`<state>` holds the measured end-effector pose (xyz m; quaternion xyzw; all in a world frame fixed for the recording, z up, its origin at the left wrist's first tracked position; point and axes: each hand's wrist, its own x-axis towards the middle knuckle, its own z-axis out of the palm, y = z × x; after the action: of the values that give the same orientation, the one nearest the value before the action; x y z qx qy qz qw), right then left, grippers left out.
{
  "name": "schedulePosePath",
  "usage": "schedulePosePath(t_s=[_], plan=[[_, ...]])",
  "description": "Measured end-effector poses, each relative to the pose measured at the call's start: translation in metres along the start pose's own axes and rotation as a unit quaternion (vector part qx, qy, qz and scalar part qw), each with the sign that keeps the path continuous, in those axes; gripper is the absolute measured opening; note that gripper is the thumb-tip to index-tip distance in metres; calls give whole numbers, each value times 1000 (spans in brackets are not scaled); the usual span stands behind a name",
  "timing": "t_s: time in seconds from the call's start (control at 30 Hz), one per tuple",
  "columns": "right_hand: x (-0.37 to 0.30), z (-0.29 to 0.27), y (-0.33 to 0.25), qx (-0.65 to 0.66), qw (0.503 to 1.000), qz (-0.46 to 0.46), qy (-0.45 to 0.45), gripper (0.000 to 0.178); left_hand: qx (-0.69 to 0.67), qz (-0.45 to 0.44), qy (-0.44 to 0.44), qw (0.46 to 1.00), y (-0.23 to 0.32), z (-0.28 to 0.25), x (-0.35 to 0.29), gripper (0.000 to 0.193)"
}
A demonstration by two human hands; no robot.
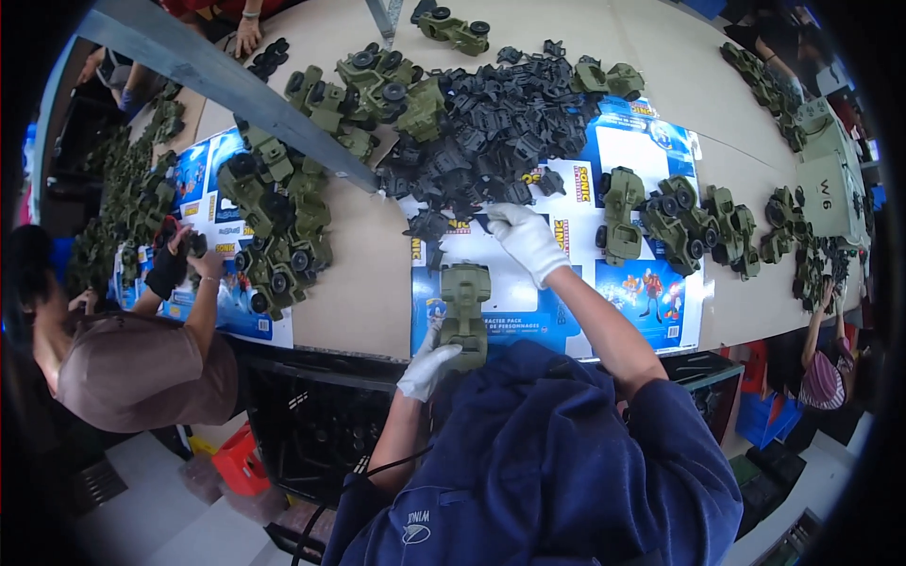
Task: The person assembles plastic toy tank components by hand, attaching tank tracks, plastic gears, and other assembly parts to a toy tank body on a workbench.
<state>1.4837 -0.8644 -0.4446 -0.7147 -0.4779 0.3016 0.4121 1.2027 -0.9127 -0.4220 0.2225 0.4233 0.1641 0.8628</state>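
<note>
My left hand [429, 366], in a white glove, grips the near end of an olive-green toy truck body [464, 307] just in front of me. Its fingers wrap the left side of the body. Also gloved in white, my right hand [527, 241] is at the near edge of a heap of small black plastic parts [500, 127]. Its fingers are bent together at the tips, close to dark pieces; what they pinch is too small to make out. A few loose black parts [429, 224] lie to the left of that hand.
Printed blue-and-white card sheets [661, 321] cover the table. More green toy vehicles stand right [621, 217] and left [274, 217]. A grey metal bar [236, 90] slants across the upper left. A co-worker [142, 363] sits at left; a pale green box [830, 184] stands far right.
</note>
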Motion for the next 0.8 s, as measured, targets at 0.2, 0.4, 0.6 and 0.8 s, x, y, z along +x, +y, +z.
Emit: schedulePosePath(t_s=[0.2, 0.4, 0.6, 0.8], plan=[[18, 55, -46, -274, 924, -238, -123, 11, 638, -25, 181, 748, -3, -31, -1, 77], [9, 65, -18, -406, 855, -291, -140, 5, 695, 23, 207, 688, 17, -3, 15, 103], [-44, -40, 17, -482, 863, -148, -39, 6, 612, 71, 84, 783, 48, 23, 7, 118], [-100, -43, 26, -434, 888, -80, -130, 40, 719, 88, 250, 643, -4, 44, 60, 122]])
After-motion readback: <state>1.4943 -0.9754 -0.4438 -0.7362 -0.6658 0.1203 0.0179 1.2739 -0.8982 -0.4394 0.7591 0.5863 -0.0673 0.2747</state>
